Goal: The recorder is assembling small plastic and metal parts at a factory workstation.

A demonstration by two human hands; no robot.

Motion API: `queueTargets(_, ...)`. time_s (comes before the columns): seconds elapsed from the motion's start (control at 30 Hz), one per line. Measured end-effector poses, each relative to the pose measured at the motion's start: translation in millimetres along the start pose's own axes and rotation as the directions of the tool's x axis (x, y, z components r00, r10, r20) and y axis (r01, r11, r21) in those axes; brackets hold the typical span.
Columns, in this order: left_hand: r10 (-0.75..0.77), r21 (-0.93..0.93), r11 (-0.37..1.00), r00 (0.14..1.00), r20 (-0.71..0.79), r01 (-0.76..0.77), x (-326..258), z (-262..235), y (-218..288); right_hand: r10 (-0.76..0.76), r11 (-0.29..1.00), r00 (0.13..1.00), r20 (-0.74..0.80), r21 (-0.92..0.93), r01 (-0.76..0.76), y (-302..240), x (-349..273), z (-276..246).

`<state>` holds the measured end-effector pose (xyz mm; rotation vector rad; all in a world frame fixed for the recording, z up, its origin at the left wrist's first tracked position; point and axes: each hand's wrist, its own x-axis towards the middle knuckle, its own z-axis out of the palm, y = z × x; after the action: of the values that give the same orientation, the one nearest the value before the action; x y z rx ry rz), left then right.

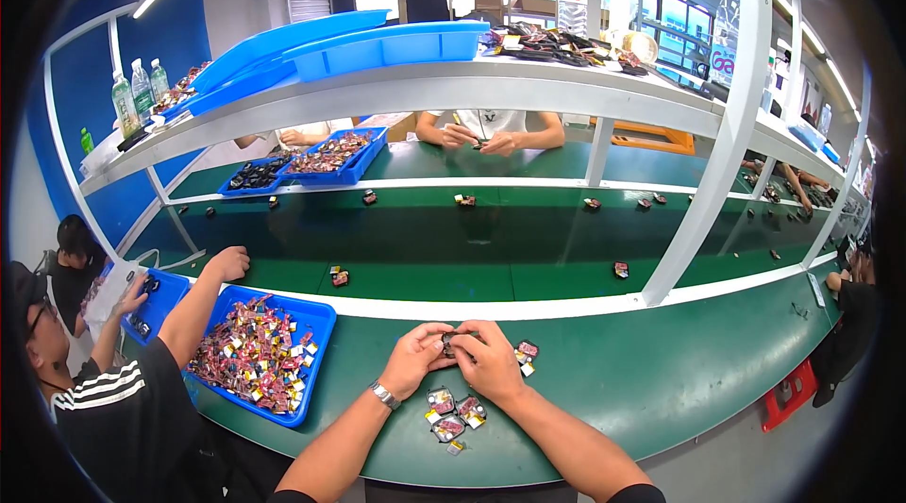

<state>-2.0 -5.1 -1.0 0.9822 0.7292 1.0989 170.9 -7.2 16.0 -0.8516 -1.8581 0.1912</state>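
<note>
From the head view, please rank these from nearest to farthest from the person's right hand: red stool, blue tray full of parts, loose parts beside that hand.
From the right hand:
1. Loose parts, just to its right.
2. Blue tray, left, beyond the left hand.
3. Red stool, far right, off the table.

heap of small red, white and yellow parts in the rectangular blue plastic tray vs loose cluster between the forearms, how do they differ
The heap has far more pieces than the loose cluster. The heap sits in a rectangular blue plastic tray; the cluster lies on the green tabletop. Both show red, white and yellow.
</note>
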Motion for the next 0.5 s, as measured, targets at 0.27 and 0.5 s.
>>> queueTargets(0.27,-0.031,0.006,1.000,0.999,0.017,0.031,0.6,-1.1,1.2,-0.013,0.997,1.000,-0.001,-0.077,0.013,-5.2,0.6,-0.1)
queueTargets(0.5,-0.033,0.041,0.999,0.999,-0.004,0.033,1.0,-4.9,-3.8,-0.016,0.993,1.000,-0.006,-0.116,0.015,-4.5,-1.0,3.5)
